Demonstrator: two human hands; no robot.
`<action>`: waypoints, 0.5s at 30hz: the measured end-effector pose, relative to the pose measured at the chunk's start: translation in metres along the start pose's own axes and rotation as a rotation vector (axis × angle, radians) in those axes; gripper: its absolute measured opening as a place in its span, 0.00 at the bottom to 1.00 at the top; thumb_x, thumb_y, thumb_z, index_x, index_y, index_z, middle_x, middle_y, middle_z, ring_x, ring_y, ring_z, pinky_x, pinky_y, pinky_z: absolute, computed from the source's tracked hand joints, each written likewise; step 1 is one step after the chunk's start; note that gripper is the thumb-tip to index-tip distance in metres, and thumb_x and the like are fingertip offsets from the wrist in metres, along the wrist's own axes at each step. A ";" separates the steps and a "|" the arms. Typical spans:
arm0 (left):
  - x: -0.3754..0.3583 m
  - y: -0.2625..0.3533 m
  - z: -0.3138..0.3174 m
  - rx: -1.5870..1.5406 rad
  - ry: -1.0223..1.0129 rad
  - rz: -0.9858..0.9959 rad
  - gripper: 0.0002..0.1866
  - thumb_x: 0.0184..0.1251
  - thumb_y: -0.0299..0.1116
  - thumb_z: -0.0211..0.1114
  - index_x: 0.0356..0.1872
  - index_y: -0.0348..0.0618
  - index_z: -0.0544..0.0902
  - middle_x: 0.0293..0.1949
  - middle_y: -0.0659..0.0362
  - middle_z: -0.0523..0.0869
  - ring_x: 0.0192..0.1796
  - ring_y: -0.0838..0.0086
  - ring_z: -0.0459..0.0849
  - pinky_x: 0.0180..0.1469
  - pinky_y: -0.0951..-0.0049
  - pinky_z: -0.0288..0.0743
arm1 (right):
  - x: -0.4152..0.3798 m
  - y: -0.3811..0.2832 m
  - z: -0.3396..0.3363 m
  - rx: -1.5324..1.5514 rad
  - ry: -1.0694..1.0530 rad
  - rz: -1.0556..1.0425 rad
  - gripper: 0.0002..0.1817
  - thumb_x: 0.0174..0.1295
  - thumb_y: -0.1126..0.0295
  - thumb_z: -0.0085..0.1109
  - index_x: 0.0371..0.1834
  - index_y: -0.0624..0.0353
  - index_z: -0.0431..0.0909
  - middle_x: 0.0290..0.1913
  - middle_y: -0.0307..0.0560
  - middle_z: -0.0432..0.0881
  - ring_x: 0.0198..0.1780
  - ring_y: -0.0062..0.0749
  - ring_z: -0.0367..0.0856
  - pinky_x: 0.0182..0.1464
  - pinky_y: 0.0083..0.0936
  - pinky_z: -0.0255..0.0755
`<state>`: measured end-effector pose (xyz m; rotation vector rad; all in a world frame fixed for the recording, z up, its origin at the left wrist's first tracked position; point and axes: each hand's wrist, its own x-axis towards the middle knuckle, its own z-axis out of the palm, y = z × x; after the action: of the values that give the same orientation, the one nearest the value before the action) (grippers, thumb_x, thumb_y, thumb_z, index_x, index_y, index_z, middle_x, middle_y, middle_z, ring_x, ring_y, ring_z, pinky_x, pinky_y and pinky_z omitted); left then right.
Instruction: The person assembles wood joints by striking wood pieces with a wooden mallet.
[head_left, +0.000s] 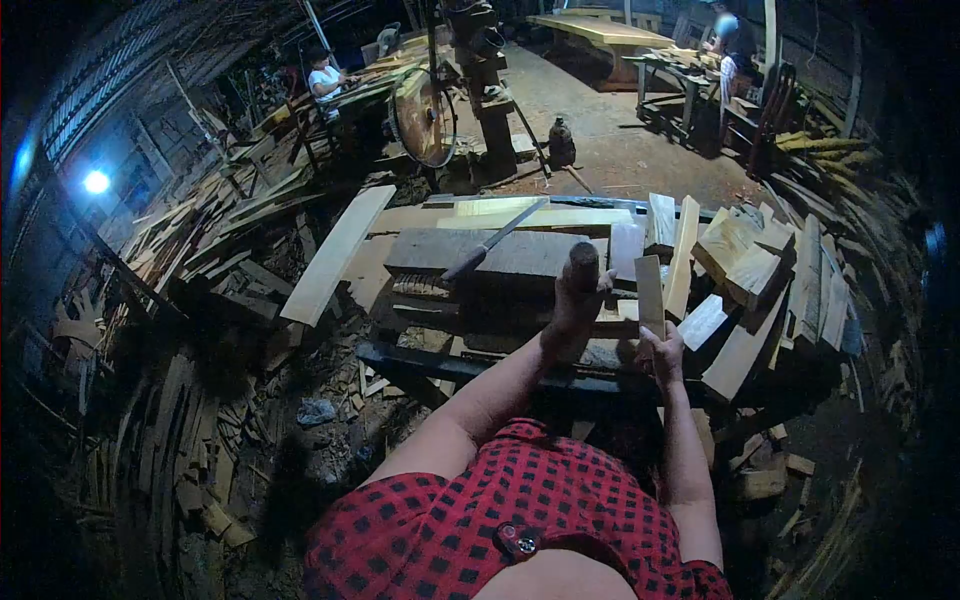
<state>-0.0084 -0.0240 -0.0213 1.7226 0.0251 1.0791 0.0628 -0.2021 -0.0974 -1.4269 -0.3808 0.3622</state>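
Over the middle of the workbench, my left hand [575,300] is closed round a dark, blunt-ended wooden piece [583,262] that points upward; its lower part is hidden by my fingers. To its right, my right hand [662,348] grips the lower end of a narrow flat wooden strip [650,290], held upright. The two hands are apart. Behind my left hand lies a thick dark timber block [520,253], and a long-bladed tool [490,243] with a dark handle rests slantwise across it. Pale wood pieces [627,248] lie just beyond the strip.
A long pale board [340,255] juts out at the bench's left. Cut blocks [740,255] are heaped at the right. Beyond stand a round metal wheel [423,117], a dark jug [561,142] and a large table [600,31]. One person [325,80] is far left, another [727,65] far right.
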 end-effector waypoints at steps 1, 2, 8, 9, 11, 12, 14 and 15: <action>-0.002 -0.019 0.001 -0.058 0.006 -0.016 0.06 0.58 0.27 0.62 0.31 0.40 0.72 0.25 0.62 0.73 0.29 0.81 0.70 0.31 0.74 0.70 | 0.000 -0.001 -0.001 -0.001 0.000 -0.004 0.14 0.53 0.65 0.62 0.37 0.59 0.71 0.23 0.40 0.75 0.18 0.23 0.74 0.19 0.22 0.71; -0.004 -0.024 0.001 -0.116 0.013 -0.035 0.06 0.59 0.27 0.61 0.30 0.40 0.72 0.24 0.63 0.74 0.28 0.81 0.71 0.31 0.74 0.71 | 0.000 0.000 -0.001 0.002 -0.004 0.014 0.14 0.53 0.64 0.62 0.36 0.59 0.71 0.23 0.40 0.75 0.19 0.23 0.75 0.19 0.22 0.72; 0.001 0.023 -0.016 -0.351 0.031 -0.231 0.09 0.59 0.27 0.63 0.23 0.45 0.72 0.20 0.67 0.73 0.24 0.82 0.71 0.27 0.77 0.67 | 0.001 0.001 -0.001 0.041 -0.020 0.041 0.14 0.53 0.64 0.62 0.36 0.60 0.71 0.26 0.42 0.76 0.21 0.24 0.76 0.19 0.23 0.73; 0.001 0.020 -0.016 -0.351 0.033 -0.229 0.09 0.59 0.27 0.63 0.23 0.45 0.72 0.20 0.67 0.73 0.24 0.82 0.71 0.27 0.77 0.67 | 0.000 -0.002 -0.001 0.040 -0.028 0.069 0.14 0.54 0.64 0.62 0.36 0.60 0.70 0.26 0.42 0.76 0.22 0.24 0.76 0.19 0.23 0.73; 0.001 0.009 -0.016 -0.494 0.072 -0.230 0.10 0.61 0.28 0.61 0.21 0.47 0.72 0.19 0.67 0.73 0.24 0.84 0.71 0.26 0.80 0.65 | 0.004 0.003 -0.001 0.036 -0.028 0.058 0.14 0.54 0.65 0.61 0.36 0.60 0.70 0.26 0.42 0.75 0.21 0.24 0.76 0.19 0.23 0.73; 0.000 0.003 -0.017 -0.495 0.071 -0.232 0.10 0.61 0.28 0.61 0.21 0.47 0.72 0.19 0.67 0.73 0.24 0.84 0.71 0.26 0.80 0.65 | 0.005 0.007 -0.002 0.031 -0.027 0.051 0.14 0.54 0.65 0.61 0.36 0.60 0.69 0.25 0.42 0.75 0.21 0.24 0.76 0.18 0.23 0.73; 0.002 -0.001 -0.017 -0.159 0.080 -0.077 0.11 0.62 0.29 0.60 0.21 0.47 0.71 0.20 0.68 0.74 0.24 0.85 0.73 0.26 0.80 0.66 | 0.009 0.015 -0.003 0.031 -0.021 0.025 0.14 0.54 0.65 0.61 0.36 0.60 0.69 0.25 0.42 0.75 0.21 0.25 0.76 0.18 0.23 0.73; 0.002 -0.002 -0.016 -0.162 0.076 -0.078 0.11 0.62 0.29 0.60 0.21 0.47 0.71 0.20 0.68 0.74 0.24 0.85 0.73 0.26 0.80 0.66 | 0.011 0.019 -0.005 0.030 -0.018 -0.002 0.14 0.54 0.65 0.61 0.36 0.60 0.69 0.25 0.42 0.75 0.21 0.25 0.76 0.18 0.23 0.73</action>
<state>-0.0170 -0.0100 -0.0216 1.5231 0.0508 1.0595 0.0748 -0.1996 -0.1160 -1.3950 -0.3895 0.3780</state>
